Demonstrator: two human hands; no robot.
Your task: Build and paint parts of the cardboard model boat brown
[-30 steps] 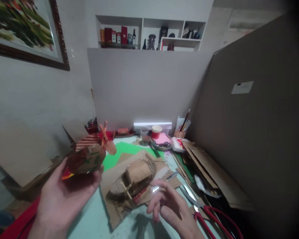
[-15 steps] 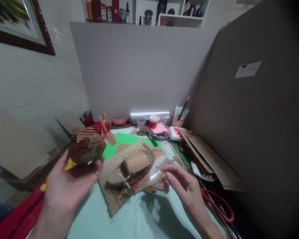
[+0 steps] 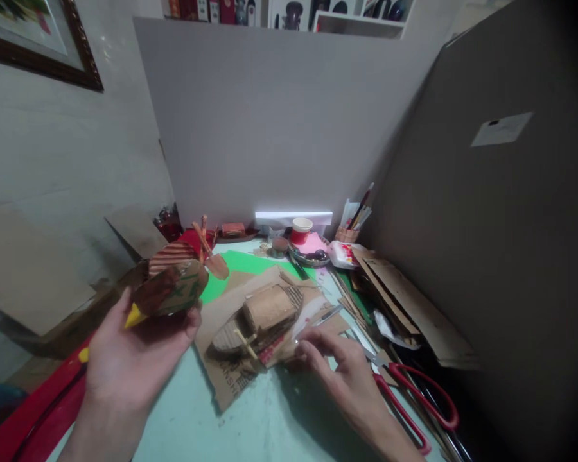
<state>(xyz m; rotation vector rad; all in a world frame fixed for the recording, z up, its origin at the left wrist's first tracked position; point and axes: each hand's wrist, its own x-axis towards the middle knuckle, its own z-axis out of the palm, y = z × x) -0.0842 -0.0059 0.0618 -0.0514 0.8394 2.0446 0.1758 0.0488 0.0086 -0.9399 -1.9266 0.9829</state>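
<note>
Sensibly, the cupped left hand (image 3: 137, 359) is loosely cradling a ridged brown cardboard model (image 3: 171, 285).
Half-curled, the right hand (image 3: 334, 369) is hovering, hold unclear.

2 bare wrists (image 3: 106, 410); left fingers (image 3: 192, 321) cupped, right fingers (image 3: 328, 341) curled.

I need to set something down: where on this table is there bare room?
The bare patch is the near tabletop, between left hand and right hand, in front of the cardboard sheet. The right side is crowded with scissors and cardboard pieces; the back with a red cup and a pen holder.
</note>
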